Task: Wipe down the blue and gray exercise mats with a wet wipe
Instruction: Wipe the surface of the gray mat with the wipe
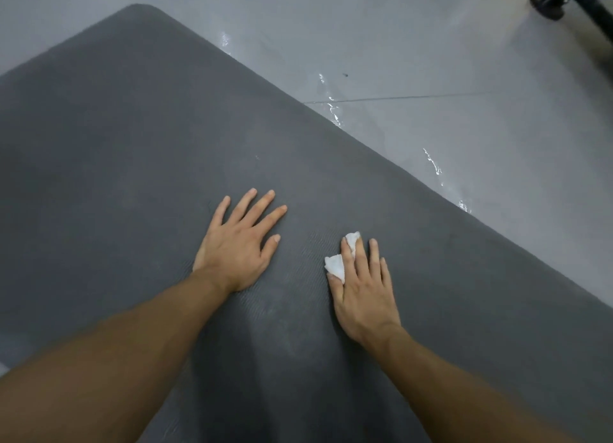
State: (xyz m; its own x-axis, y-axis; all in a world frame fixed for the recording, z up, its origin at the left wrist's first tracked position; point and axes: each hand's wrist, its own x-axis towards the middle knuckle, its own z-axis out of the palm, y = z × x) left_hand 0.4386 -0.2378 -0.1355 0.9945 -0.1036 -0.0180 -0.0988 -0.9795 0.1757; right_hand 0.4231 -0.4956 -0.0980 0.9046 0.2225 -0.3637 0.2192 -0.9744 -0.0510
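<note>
Gray mat (132, 144) lies flat on the floor (431, 44), looks soft and bendy | wet wipe (335, 265) small, soft, scrunched under right hand (363, 296), grip flat, fingers straight, pressing it down | left hand (237, 246) spread flat, holds nothing, likely pins the mat

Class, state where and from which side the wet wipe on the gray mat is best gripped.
Probably its bunched corner sticking out left of the right hand, approached from the left: the rest of the wet wipe lies pinned under that hand's fingers on the gray mat.
</note>
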